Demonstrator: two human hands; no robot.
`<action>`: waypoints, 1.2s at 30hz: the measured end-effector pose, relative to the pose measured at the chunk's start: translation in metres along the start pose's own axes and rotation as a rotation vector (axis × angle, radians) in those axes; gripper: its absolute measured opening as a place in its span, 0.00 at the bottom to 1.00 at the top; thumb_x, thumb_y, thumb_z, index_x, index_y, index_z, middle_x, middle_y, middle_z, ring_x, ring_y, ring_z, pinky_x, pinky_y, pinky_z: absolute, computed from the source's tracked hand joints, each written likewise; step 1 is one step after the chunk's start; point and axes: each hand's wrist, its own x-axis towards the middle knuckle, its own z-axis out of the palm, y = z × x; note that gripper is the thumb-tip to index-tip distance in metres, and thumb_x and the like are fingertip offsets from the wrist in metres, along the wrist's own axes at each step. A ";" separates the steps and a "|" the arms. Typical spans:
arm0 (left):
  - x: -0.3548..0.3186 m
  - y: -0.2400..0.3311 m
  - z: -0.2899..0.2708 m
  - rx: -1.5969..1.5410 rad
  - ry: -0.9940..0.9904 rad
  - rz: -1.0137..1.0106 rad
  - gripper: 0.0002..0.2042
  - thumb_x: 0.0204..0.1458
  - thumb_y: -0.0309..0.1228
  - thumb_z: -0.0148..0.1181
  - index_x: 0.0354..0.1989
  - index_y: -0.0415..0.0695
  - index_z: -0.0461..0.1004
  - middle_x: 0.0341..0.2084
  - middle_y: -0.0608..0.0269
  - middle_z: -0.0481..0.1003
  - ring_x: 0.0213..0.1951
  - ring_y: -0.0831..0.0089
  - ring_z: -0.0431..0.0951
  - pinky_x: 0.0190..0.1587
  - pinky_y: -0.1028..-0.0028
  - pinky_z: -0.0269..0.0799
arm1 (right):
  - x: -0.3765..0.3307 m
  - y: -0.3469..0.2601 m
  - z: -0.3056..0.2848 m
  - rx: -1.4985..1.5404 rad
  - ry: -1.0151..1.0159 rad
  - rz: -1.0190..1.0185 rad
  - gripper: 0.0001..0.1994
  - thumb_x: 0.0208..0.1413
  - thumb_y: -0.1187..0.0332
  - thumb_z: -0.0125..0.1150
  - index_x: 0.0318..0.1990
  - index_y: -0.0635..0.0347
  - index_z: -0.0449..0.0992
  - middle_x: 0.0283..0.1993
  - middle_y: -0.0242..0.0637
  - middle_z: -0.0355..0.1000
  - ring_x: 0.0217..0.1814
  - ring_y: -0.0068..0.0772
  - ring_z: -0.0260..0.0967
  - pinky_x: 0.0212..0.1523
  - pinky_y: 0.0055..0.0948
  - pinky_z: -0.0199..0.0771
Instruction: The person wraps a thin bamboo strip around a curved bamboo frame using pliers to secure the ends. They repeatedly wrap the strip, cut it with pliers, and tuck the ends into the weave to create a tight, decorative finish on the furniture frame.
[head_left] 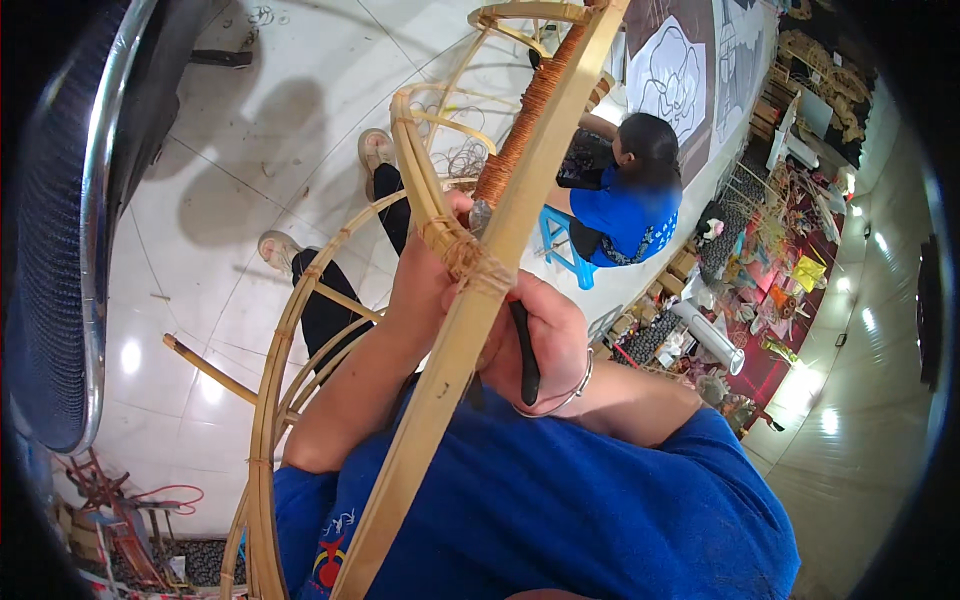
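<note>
A rattan chair frame (272, 380) of curved canes stands in front of me on the floor. A long flat bamboo strip (452, 370) crosses it diagonally. Its upper part is wound with orange-brown cane (520, 130). My left hand (428, 282) grips the frame just below a pale cane binding (466, 256). My right hand (548, 335), with a metal bangle on the wrist, is closed on a black-handled tool (526, 352) right beside the strip. The tool's tip is hidden behind the strip and my fingers.
My legs in black trousers and pale shoes (376, 150) reach out over the white tiled floor (200, 300). Another person in a blue shirt (632, 205) sits on a blue stool (562, 252). A mesh chair with a metal rim (92, 250) is at left, cluttered goods (760, 290) at right.
</note>
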 end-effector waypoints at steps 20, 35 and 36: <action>0.002 0.022 0.003 -0.116 -0.016 -0.082 0.30 0.42 0.42 0.58 0.52 0.47 0.55 0.35 0.66 0.65 0.36 0.77 0.65 0.41 0.77 0.62 | 0.007 -0.011 -0.019 0.136 -0.149 0.113 0.17 0.61 0.54 0.35 0.44 0.58 0.61 0.29 0.33 0.59 0.26 0.27 0.55 0.28 0.28 0.57; 0.003 0.025 0.003 0.020 -0.037 -0.149 0.27 0.42 0.32 0.58 0.52 0.46 0.55 0.35 0.65 0.66 0.34 0.76 0.65 0.40 0.76 0.63 | 0.006 -0.016 -0.019 0.092 -0.103 0.115 0.17 0.61 0.53 0.35 0.43 0.59 0.61 0.28 0.34 0.57 0.25 0.27 0.54 0.27 0.28 0.57; 0.003 0.026 0.003 0.006 -0.037 -0.185 0.27 0.42 0.33 0.58 0.52 0.46 0.55 0.35 0.65 0.66 0.34 0.76 0.65 0.40 0.76 0.63 | 0.006 -0.016 -0.019 0.097 -0.100 0.120 0.18 0.61 0.53 0.35 0.43 0.59 0.61 0.28 0.34 0.58 0.25 0.27 0.54 0.27 0.28 0.57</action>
